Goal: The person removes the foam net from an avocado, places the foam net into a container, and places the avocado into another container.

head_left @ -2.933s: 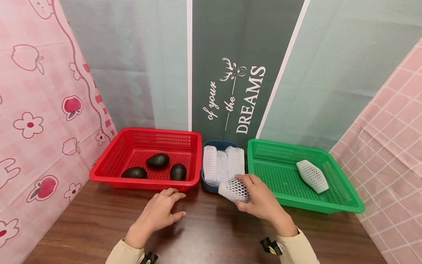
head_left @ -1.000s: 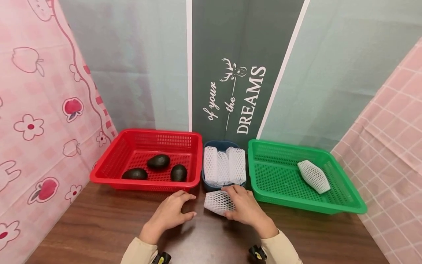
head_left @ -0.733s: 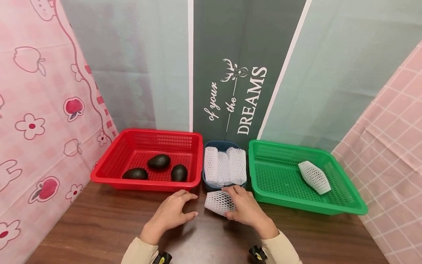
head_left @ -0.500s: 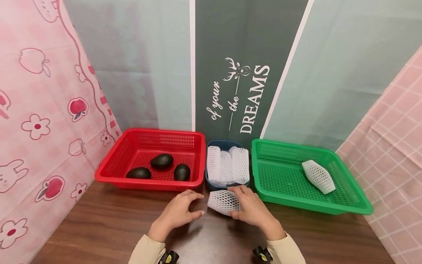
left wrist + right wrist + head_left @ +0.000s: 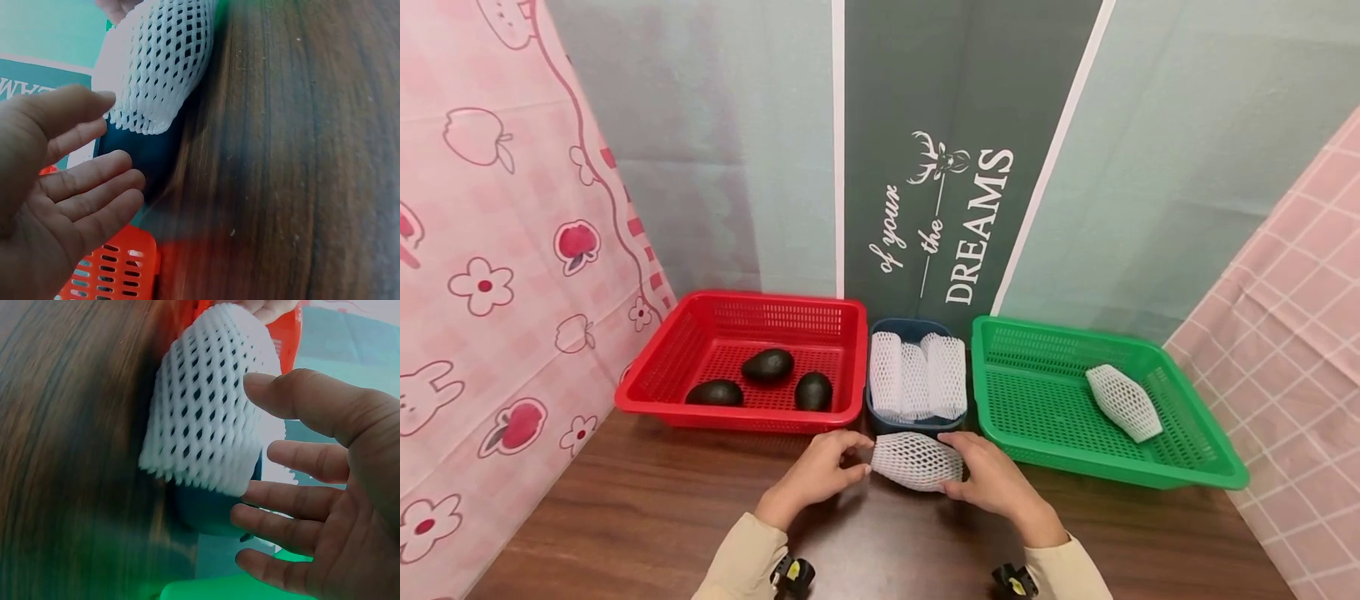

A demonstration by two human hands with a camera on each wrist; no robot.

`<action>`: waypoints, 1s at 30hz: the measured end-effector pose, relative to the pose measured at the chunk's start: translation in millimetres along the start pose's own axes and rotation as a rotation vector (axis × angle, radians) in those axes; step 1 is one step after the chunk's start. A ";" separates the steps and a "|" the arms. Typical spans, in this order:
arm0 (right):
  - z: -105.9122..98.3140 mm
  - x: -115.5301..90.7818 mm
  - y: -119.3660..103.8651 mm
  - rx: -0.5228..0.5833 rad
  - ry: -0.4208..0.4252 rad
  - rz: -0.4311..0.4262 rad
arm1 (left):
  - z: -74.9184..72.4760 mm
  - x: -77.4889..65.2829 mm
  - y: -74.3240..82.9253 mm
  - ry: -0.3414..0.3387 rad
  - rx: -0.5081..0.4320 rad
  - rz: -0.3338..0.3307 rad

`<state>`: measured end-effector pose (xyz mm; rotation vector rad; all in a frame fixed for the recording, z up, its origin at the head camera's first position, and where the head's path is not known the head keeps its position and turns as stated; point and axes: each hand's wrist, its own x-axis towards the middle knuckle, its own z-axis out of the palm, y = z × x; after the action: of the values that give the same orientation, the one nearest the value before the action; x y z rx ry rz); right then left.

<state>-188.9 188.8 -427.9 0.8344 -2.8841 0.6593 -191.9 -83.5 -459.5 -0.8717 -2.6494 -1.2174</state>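
Observation:
A white foam fruit net (image 5: 916, 461), bulged round a dark shape seen through its mesh, lies on the table before the blue container. My left hand (image 5: 823, 468) is at its left end, with the thumb tip by the net's edge in the left wrist view and the other fingers (image 5: 100, 187) loosely extended. At the right end is my right hand (image 5: 992, 473), thumb in front and fingers behind. In the right wrist view its thumb (image 5: 300, 394) overlaps the net and the fingers are spread, not wrapped round it. Contact is hard to tell.
A red basket (image 5: 741, 417) with three avocados (image 5: 767, 365) stands at the left. The blue container (image 5: 917, 329) between the baskets holds several white foam nets (image 5: 915, 379). In the green basket (image 5: 1037, 450) at the right lies another bulging foam net (image 5: 1123, 402).
My right hand brought the bulging net left from before the blue container's rim and down onto the table. Lately the right hand slid right along it, while the left hand came to its left end.

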 end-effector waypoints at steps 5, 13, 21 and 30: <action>2.3 -1.4 8.1 0.029 -0.024 0.023 | 1.7 6.1 -2.3 -0.022 -0.051 -0.021; 7.1 -0.7 19.1 0.072 -0.091 0.046 | 5.0 11.4 -5.0 -0.029 -0.126 -0.060; 9.6 0.3 23.7 0.057 -0.068 0.010 | 8.6 12.7 -7.6 -0.033 -0.130 -0.076; 13.1 3.5 24.7 0.011 0.001 -0.059 | 12.7 17.2 -4.1 -0.004 -0.149 -0.033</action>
<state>-204.1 200.4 -448.6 0.9162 -2.8453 0.6695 -206.6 -68.6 -465.4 -0.8545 -2.6137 -1.4380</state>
